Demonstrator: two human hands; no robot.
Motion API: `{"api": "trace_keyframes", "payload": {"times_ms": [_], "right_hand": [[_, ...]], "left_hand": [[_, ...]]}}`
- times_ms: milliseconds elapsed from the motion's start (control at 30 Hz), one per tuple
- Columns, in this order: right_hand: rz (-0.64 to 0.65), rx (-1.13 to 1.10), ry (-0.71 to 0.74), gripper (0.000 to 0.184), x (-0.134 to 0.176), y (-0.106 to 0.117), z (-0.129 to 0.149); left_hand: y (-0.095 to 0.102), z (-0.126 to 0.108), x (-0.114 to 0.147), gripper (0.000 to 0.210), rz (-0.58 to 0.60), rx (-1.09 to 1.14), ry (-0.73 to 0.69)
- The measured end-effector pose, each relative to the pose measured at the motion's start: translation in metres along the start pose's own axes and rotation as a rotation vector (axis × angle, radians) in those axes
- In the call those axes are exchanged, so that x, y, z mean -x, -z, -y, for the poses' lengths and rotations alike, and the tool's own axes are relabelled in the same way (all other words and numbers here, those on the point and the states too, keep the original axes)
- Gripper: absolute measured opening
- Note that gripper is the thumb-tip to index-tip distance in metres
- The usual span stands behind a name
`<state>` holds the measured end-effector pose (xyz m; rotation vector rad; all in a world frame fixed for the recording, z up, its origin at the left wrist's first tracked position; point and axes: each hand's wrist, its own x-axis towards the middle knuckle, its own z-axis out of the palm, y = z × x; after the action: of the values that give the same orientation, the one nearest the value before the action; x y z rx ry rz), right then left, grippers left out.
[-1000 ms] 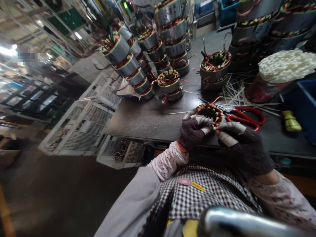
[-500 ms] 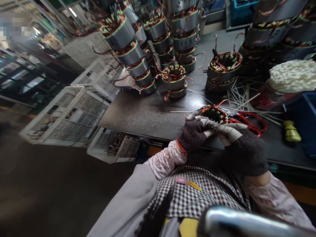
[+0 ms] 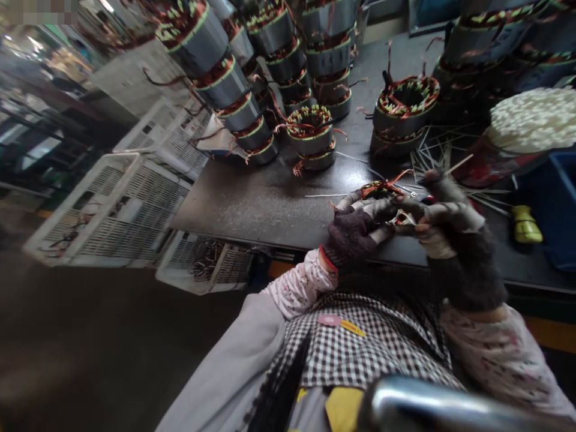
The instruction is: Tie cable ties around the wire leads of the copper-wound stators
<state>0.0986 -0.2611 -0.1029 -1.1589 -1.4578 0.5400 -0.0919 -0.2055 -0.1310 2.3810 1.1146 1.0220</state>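
My left hand point(image 3: 355, 233), in a dark knit glove with pale taped fingertips, is closed round the near left side of a motor stator point(image 3: 382, 189). The stator lies at the table's front edge, its copper windings and wire leads partly hidden by my fingers. On the right, my right hand point(image 3: 463, 243) wears a similar glove. Its thumb and finger pinch a thin white strip point(image 3: 406, 218) at the stator's near side, while the other fingers are raised. Behind this hand, red-handled scissors are almost wholly hidden.
Stacked stators point(image 3: 234, 99) stand along the back left, with shorter stacks point(image 3: 402, 114) nearer. Loose white sticks point(image 3: 443, 157) lie beside a tub of white pieces point(image 3: 533, 123). A yellow-handled tool point(image 3: 526, 225) and a blue bin point(image 3: 555, 207) are at right. White crates point(image 3: 112, 210) stand left.
My right hand has drawn back slightly to the right and turned, its fingers lifting, and now covers the scissors. A white strip shows at its fingertips. The view has shifted a little.
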Motion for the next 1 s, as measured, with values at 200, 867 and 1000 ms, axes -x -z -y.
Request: {"api": "trace_keyframes", "payload": {"times_ms": [200, 867, 1000], "right_hand": [[0.144, -0.039, -0.494, 0.030, 0.016, 0.005, -0.005], [-0.752, 0.255, -0.246, 0.026, -0.094, 0.069, -0.097], [-0.783, 0.254, -0.207, 0.011, -0.106, 0.062, -0.107]], "left_hand": [[0.003, 0.014, 0.003, 0.010, 0.023, 0.044, -0.080], [-0.009, -0.005, -0.004, 0.009, -0.128, -0.008, 0.102], [-0.015, -0.007, 0.002, 0.032, -0.209, -0.151, -0.064]]}}
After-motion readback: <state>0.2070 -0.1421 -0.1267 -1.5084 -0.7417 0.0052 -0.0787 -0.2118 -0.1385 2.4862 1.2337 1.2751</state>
